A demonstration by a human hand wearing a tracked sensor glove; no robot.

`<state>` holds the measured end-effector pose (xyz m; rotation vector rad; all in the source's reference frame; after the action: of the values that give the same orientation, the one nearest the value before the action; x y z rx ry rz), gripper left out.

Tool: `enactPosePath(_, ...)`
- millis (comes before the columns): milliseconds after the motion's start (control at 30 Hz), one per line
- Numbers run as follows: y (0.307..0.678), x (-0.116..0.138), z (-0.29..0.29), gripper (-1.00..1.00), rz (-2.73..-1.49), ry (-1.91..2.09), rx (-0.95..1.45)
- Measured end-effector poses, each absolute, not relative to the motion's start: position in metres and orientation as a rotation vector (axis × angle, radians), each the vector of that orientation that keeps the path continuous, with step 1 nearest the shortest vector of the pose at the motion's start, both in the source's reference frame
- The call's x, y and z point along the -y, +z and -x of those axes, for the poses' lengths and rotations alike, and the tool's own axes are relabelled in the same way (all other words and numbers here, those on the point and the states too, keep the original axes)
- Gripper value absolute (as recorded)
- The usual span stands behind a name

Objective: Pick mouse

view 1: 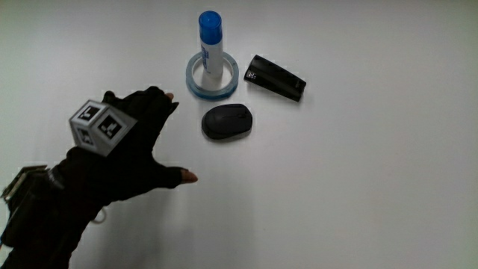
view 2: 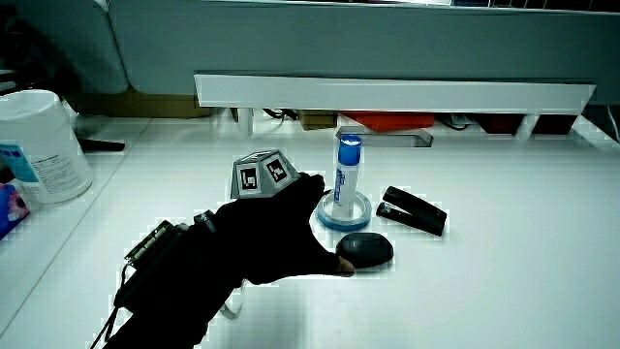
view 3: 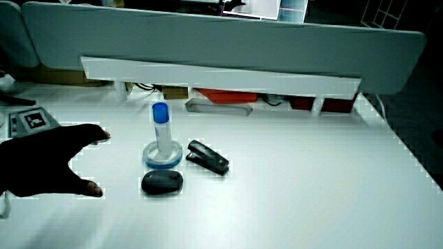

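Note:
A black computer mouse point(view 1: 227, 121) lies on the white table point(view 1: 358, 187), nearer to the person than a tape roll. It also shows in both side views, mouse point(view 2: 365, 249) and mouse point(view 3: 163, 182). The gloved hand point(view 1: 142, 142) with its patterned cube point(view 1: 102, 126) hovers beside the mouse, a short gap away. Its fingers are spread and hold nothing. In the side views the hand point(view 2: 271, 233) and hand point(view 3: 59, 166) reach toward the mouse without touching it.
A blue-capped glue stick point(view 1: 211, 42) stands upright inside a pale blue tape roll point(view 1: 212, 78). A black stapler point(view 1: 276, 77) lies beside the roll. A white tub point(view 2: 41, 145) stands near the table's edge in a side view. A low partition point(view 3: 221, 76) runs along the table.

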<state>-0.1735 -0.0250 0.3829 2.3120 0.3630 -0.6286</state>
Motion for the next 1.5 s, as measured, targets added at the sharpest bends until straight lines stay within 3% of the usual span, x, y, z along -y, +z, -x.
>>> enactPosePath(167,0.394,0.041,0.162,0.0,-2.222,-0.643,-0.244)
enactPosePath(267,0.407,0.051,0.152,0.0,-2.242,-0.7,-0.358)
enactPosePath(333,0.414,0.056,0.146,0.0,-2.197,-0.668,-0.271)
enactPosePath(433,0.425,0.063,0.138,0.0,-2.253,-0.577,-0.395)
enactPosePath(800,0.469,0.08,0.114,0.0,-2.213,-0.496,-0.353)
enactPosePath(1500,0.514,0.09,0.085,0.0,-2.155,-0.31,-0.33)
